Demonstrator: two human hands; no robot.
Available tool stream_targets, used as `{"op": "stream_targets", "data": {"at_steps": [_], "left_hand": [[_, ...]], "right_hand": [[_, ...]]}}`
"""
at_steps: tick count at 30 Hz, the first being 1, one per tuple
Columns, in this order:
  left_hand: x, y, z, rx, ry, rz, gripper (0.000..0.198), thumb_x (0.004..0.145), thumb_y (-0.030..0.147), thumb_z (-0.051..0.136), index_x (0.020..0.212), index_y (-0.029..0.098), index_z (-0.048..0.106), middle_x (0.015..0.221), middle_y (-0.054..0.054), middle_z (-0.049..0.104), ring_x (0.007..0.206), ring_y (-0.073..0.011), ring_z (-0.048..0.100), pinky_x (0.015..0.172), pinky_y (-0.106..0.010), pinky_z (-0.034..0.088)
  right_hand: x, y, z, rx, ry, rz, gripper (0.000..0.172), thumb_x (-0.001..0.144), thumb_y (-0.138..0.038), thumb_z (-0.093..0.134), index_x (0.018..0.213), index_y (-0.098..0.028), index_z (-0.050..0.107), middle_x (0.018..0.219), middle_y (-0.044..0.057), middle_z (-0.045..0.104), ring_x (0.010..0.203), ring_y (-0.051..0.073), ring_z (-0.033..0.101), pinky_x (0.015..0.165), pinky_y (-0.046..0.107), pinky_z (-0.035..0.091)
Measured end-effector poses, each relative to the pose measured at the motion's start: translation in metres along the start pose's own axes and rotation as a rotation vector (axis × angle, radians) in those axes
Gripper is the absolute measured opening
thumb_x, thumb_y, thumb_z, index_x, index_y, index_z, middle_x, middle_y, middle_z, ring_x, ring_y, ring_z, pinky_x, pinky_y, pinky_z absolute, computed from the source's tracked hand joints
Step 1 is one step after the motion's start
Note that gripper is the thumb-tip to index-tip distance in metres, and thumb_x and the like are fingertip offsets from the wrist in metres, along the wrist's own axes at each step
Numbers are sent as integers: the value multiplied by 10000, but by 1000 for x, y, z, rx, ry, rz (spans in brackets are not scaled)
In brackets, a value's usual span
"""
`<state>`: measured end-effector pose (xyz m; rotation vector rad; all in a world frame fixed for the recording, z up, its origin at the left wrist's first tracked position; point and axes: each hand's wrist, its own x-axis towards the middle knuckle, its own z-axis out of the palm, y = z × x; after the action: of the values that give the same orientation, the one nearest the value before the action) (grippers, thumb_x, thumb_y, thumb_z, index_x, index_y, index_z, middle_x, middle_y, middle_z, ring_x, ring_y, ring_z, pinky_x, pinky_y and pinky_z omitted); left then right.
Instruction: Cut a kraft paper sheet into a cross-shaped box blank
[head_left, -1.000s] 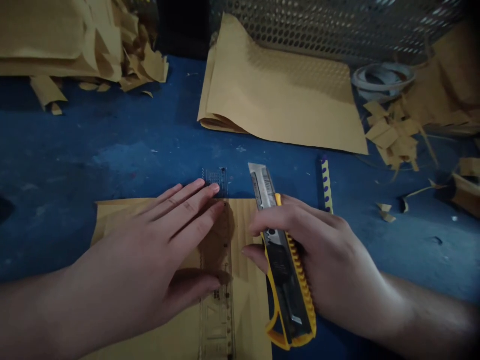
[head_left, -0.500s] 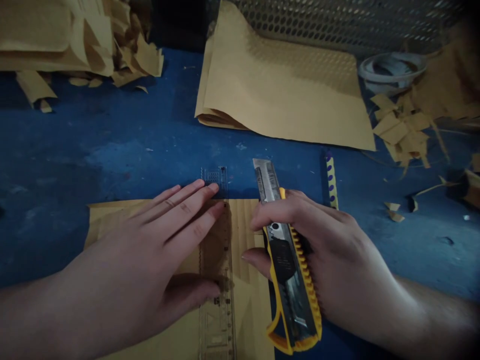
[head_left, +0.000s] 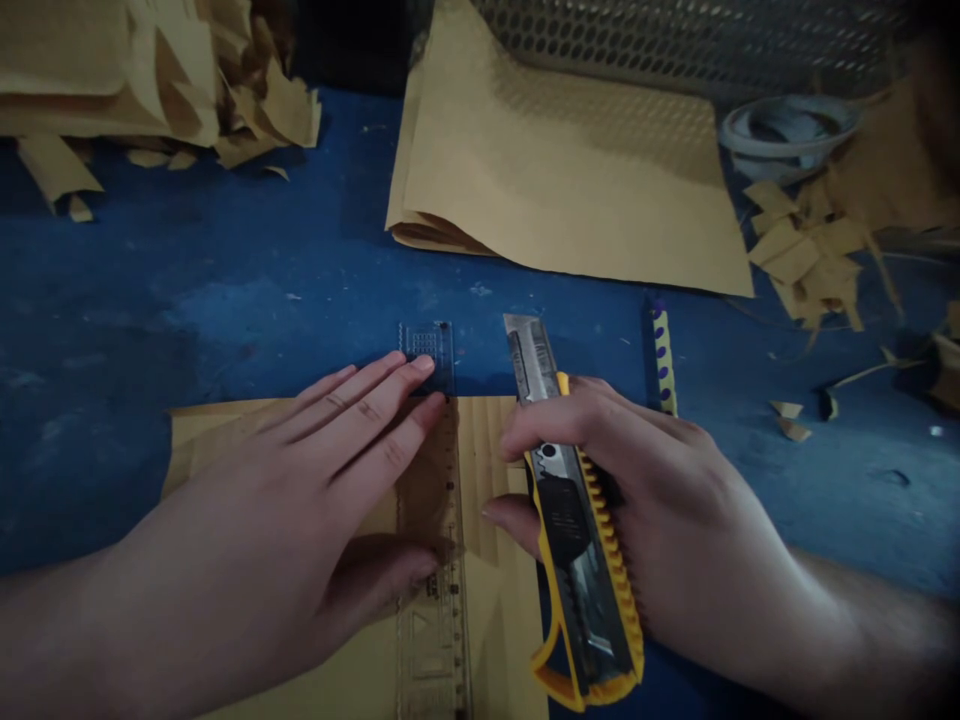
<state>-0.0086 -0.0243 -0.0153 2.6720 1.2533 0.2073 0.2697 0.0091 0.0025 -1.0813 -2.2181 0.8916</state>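
Note:
Flat on the sheet of brown paper [head_left: 495,620] lies a clear plastic ruler [head_left: 431,650], running away from me, its far end past the paper's far edge. My left hand [head_left: 300,510] rests on the ruler with fingers stretched out and the thumb lower down along it. To the right, my right hand [head_left: 645,500] grips a yellow utility knife [head_left: 574,540] with a black slider. Its metal blade end points away from me, above the blue surface beyond the paper's far edge. Some of the right fingers are hidden behind the knife.
A folded brown paper stack [head_left: 570,170] lies at the back before a perforated metal panel [head_left: 690,45]. Paper scraps [head_left: 806,250] and a roll of tape [head_left: 787,135] are at right. More brown paper [head_left: 67,70] sits back left. A spotted yellow strip [head_left: 663,360] lies beyond my right hand.
The ruler's far end shows slightly farther away and left, and the left hand has shifted a little with it. The right hand and knife have hardly moved.

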Motion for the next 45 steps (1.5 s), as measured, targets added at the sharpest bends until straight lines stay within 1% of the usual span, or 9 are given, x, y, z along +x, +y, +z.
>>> {"op": "stream_targets", "data": {"at_steps": [4, 10, 16, 23, 25, 31, 35, 41, 45], "left_hand": [[-1, 0, 0, -6, 5, 3, 791, 1071, 600, 552, 1707, 167, 368, 1852, -32, 294, 1693, -263, 355, 1400, -457, 371], [1, -1, -1, -2, -2, 12, 773, 1079, 583, 545, 1708, 168, 370, 1845, -42, 312, 1685, -267, 372, 1405, -462, 361], [1, -2, -1, -11, -2, 6, 789, 1079, 596, 552, 1710, 162, 362, 1861, -13, 272, 1712, -201, 297, 1446, -380, 217], [0, -3, -2, -13, 8, 2, 778, 1071, 596, 563, 1701, 182, 372, 1844, -32, 317, 1685, -256, 375, 1403, -439, 367], [0, -3, -1, -10, 6, 0, 766, 1073, 578, 568, 1698, 181, 372, 1845, -33, 316, 1688, -248, 370, 1413, -420, 342], [0, -2, -1, -30, 11, -6, 733, 1077, 566, 571, 1678, 183, 401, 1864, 13, 268, 1721, -151, 261, 1429, -240, 91], [1, -3, -2, -35, -7, 0, 751, 1077, 566, 572, 1694, 185, 375, 1870, 9, 242, 1729, -151, 228, 1428, -243, 71], [1, -2, -3, -34, -12, -4, 767, 1073, 565, 585, 1701, 187, 360, 1875, 8, 229, 1726, -163, 241, 1429, -252, 78], [0, -2, -2, -34, -4, -1, 775, 1076, 570, 576, 1714, 194, 347, 1879, 21, 212, 1726, -169, 245, 1428, -248, 70]], "right_hand": [[1, -1, 0, 7, -8, -7, 378, 866, -42, 783, 1120, -274, 628, 885, -48, 639, 656, 119, 558, 863, 345, 607], [3, -1, -1, -2, -13, -6, 418, 834, -10, 769, 1120, -280, 627, 901, -38, 662, 714, 138, 607, 835, 346, 608], [1, 0, -1, -3, -14, -6, 400, 826, -12, 772, 1104, -264, 632, 900, -39, 658, 725, 131, 601, 832, 333, 599], [0, 1, -2, 5, -4, -11, 407, 824, -36, 797, 1120, -268, 641, 926, -43, 680, 800, 147, 652, 812, 337, 600], [0, 0, -1, 17, 0, -8, 400, 828, -40, 799, 1116, -269, 642, 930, -46, 685, 826, 151, 669, 812, 338, 599], [0, -1, 0, 21, 5, 5, 406, 835, -2, 771, 1114, -269, 646, 931, -43, 691, 769, 149, 644, 851, 356, 613], [-1, -1, 0, 32, 7, 9, 400, 831, -19, 778, 1113, -271, 648, 941, -39, 695, 748, 146, 633, 849, 350, 622], [0, 1, -2, 48, 2, 19, 392, 831, -64, 815, 1114, -279, 649, 975, -41, 711, 832, 159, 678, 838, 347, 617], [1, 1, 0, 41, 1, 18, 385, 836, -43, 804, 1109, -268, 651, 972, -43, 702, 789, 147, 650, 871, 344, 617]]}}
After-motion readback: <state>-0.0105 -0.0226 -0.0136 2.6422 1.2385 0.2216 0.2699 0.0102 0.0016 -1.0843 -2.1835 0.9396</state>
